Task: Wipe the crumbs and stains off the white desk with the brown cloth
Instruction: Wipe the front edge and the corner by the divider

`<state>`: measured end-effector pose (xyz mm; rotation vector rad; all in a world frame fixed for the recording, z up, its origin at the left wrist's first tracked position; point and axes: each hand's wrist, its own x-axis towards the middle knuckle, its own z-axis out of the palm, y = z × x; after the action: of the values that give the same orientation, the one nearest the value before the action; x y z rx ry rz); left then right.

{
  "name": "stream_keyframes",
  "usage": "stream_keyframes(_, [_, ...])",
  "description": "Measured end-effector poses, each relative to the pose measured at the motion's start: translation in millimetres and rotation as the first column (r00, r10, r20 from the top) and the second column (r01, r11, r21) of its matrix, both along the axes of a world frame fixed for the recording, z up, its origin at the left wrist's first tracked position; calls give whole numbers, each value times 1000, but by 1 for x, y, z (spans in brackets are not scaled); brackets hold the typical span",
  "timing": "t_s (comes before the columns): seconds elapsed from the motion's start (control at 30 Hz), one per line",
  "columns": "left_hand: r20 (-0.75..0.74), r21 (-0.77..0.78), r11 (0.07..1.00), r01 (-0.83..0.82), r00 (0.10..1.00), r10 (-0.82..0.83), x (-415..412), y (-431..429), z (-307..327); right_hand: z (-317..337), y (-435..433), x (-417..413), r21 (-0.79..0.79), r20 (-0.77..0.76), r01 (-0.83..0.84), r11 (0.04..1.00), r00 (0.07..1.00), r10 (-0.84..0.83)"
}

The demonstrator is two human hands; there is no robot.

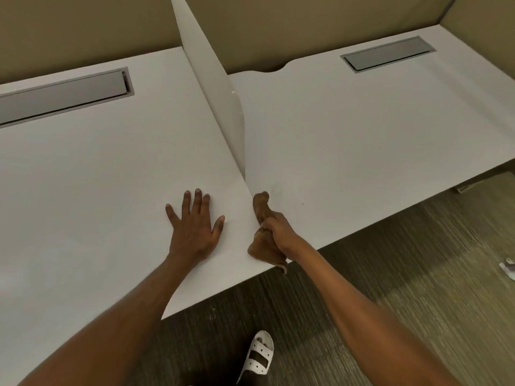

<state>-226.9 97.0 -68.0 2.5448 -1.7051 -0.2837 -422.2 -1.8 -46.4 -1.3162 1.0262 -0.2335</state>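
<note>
Nearest the camera: a foot in a white sandal on dark striped carpet, directly below the two forearms. Right hand is fisted around the brown cloth — fingers curled shut on its bunched middle, one twisted end poking out past the knuckles toward the divider, the other end bulging out below the fist and hanging just over the desk's front edge. Cloth sits right on the seam between the two desk halves, touching the surface. Left hand lies just left of that seam, palm down, fingers spread and flat on the white desk, holding nothing. A small dark speck sits on the desktop right of the cloth's upper end, near it. Beyond the fingertips, a white divider panel stands upright and runs away along the seam. Farther back — a grey cable-tray flap set into each half, the other flap far right. Tan partition wall behind.
</note>
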Motion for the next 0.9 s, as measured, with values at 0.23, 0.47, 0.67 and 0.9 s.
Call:
stream_keyframes(0.23, [-8, -12, 1000, 4, 1000, -4, 1, 0, 0, -5, 45, -36, 47, 25, 100, 994, 995, -102])
stream_keyframes(0.47, [-25, -36, 999, 5, 1000, -6, 0, 2, -1, -17, 103, -34, 93, 70, 462, 882, 881, -468])
stream_keyframes(0.67, [-45, -41, 999, 10, 999, -12, 2, 1, -3, -7, 148, 9, -62, 72, 674, 736, 739, -670])
stream_keyframes(0.9, [-138, -128, 991, 35, 989, -53, 3, 8, -4, -5, 183, 51, 4, 9, 774, 633, 633, -774])
